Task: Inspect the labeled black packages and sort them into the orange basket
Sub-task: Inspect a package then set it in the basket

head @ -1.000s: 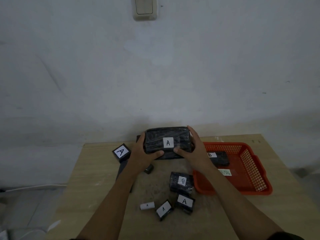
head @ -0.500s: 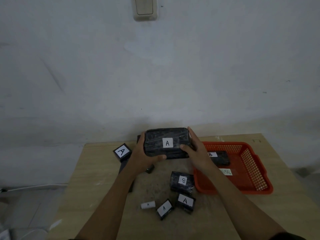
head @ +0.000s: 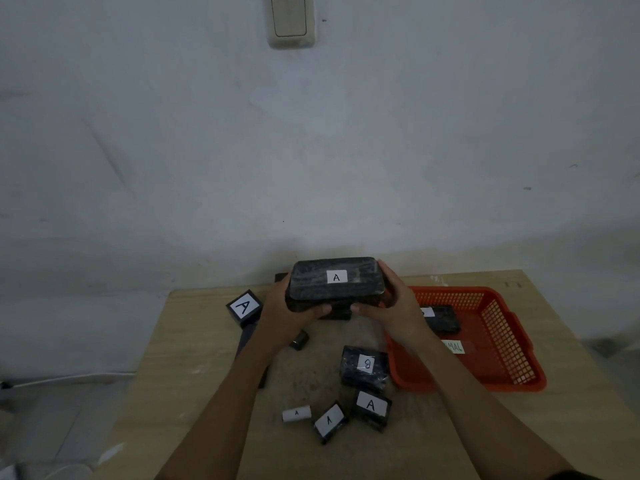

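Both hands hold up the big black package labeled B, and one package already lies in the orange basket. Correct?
Not quite. The head view shows the big black package held by the left hand and right hand is labeled A. One package does lie in the orange basket.

Light wooden table (head: 194, 368) against a pale wall (head: 311, 150), cream rocker light switch (head: 290, 20) high on that wall, white cable (head: 69, 378) running along the floor at left, grey floor (head: 41, 427) beside the table's left edge
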